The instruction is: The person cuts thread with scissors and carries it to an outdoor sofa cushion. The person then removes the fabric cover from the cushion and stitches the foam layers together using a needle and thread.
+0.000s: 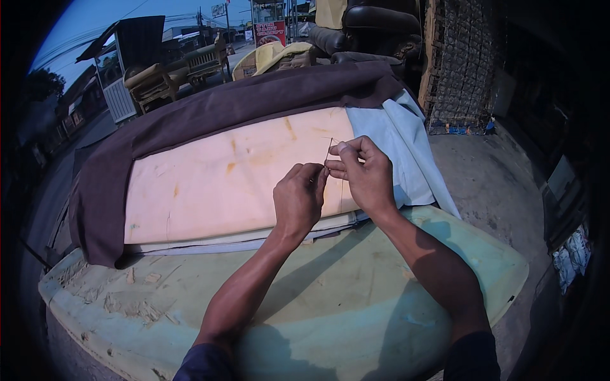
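Both my hands meet over the right part of a pale pink foam slab. My left hand is closed, its thumb and fingers pinching the lower end of a thin dark thread. Just beside it on the right, my right hand pinches at the same strand with thumb and forefinger, the other fingers curled loosely. Whether a needle is there is too small to tell. Dark brown fabric lies folded back along the slab's far and left edges. Light blue cloth drapes over its right end.
Beneath the slab lies a larger, worn greenish foam piece, torn at the left. A wooden-framed spring panel stands at the back right. Dark padded seats are stacked behind, and old chair frames stand at the far left near a road.
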A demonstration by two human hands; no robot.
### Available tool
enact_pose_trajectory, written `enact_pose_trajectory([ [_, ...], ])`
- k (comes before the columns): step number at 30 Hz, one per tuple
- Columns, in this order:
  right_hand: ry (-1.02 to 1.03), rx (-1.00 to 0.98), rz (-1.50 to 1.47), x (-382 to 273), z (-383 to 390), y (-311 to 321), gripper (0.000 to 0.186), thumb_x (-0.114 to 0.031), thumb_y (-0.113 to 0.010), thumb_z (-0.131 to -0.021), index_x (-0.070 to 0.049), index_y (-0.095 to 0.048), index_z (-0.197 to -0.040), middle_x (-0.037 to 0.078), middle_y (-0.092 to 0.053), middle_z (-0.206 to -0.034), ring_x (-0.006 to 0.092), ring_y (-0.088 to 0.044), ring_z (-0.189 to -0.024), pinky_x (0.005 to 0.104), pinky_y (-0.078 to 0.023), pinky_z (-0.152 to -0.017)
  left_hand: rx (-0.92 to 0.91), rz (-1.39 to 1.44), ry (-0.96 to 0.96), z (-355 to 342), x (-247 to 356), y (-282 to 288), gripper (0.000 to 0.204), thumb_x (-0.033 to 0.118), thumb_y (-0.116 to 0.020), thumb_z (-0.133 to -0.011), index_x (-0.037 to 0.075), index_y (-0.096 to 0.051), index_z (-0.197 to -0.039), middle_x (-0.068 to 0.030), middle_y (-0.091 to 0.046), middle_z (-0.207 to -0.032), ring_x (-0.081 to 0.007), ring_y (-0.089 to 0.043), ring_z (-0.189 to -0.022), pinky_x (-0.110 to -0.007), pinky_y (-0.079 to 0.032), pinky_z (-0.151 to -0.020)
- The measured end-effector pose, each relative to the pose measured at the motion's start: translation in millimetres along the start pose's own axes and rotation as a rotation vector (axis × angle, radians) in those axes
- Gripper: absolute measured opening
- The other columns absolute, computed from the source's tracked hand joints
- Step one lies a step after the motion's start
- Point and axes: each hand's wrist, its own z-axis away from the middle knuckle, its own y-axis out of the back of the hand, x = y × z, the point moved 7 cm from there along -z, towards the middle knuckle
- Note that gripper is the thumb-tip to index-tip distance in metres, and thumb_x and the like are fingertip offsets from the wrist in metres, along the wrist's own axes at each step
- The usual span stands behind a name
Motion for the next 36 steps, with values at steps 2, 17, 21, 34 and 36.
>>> enact_pose_trajectory([
  [2, -0.013, -0.003, -0.007, 0.0, 0.6, -1.3, 0.023, -0.015, -0.057, -0.100, 0.007, -0.057, -0.094, 0.017, -0.071, -0.097, 0.0233, -0.074, -0.086, 0.0317, -0.063, -0.076, 0.009, -0.007, -0.006, 0.0, -0.8, 0.8, 0.014, 0.015, -0.070, -0.092, 0.001, -0.073, -0.092, -0.0139, -0.068, -0.077, -0.0246, -0.066, -0.061, -0.036, -0.051, -0.058],
  [17, -0.031, -0.011, 0.003, 2.6, 0.1, -1.4, 0.024, -0.016, -0.057, -0.100, 0.007, -0.057, -0.093, 0.017, -0.071, -0.098, 0.0231, -0.074, -0.087, 0.0323, -0.063, -0.076, -0.017, 0.002, 0.018, 1.2, -3.6, -1.4, 0.013, 0.016, -0.068, -0.092, 0.003, -0.071, -0.092, -0.0149, -0.066, -0.079, -0.0353, -0.065, -0.068, -0.043, -0.050, -0.059],
  [21, -0.023, -0.002, -0.016, 1.8, 0.3, -1.1, 0.024, -0.016, -0.057, -0.101, 0.007, -0.057, -0.093, 0.016, -0.071, -0.097, 0.0231, -0.074, -0.087, 0.0323, -0.063, -0.076, -0.009, 0.015, 0.008, 1.4, -2.7, -1.6, 0.013, 0.016, -0.069, -0.092, 0.003, -0.070, -0.092, -0.0149, -0.066, -0.079, -0.0355, -0.064, -0.067, -0.043, -0.050, -0.059],
  [34, -0.063, -0.040, -0.006, 9.1, 1.0, -2.1, 0.028, -0.025, -0.064, -0.099, 0.003, -0.068, -0.100, 0.007, -0.070, -0.091, 0.0126, -0.070, -0.081, 0.0275, -0.060, -0.073, -0.016, -0.205, -0.153, 7.2, 5.9, -3.8, 0.009, 0.013, -0.065, -0.091, 0.006, -0.067, -0.095, -0.0101, -0.062, -0.082, -0.0296, -0.063, -0.066, -0.040, -0.048, -0.058],
  [36, -0.049, -0.035, 0.014, 11.8, -1.3, 0.6, 0.028, -0.025, -0.064, -0.099, 0.003, -0.069, -0.100, 0.006, -0.070, -0.092, 0.0113, -0.069, -0.079, 0.0274, -0.059, -0.071, -0.012, -0.316, -0.244, 8.4, 7.5, -6.5, 0.008, 0.012, -0.065, -0.089, 0.007, -0.066, -0.095, -0.0085, -0.061, -0.082, -0.0268, -0.062, -0.067, -0.038, -0.047, -0.060],
])
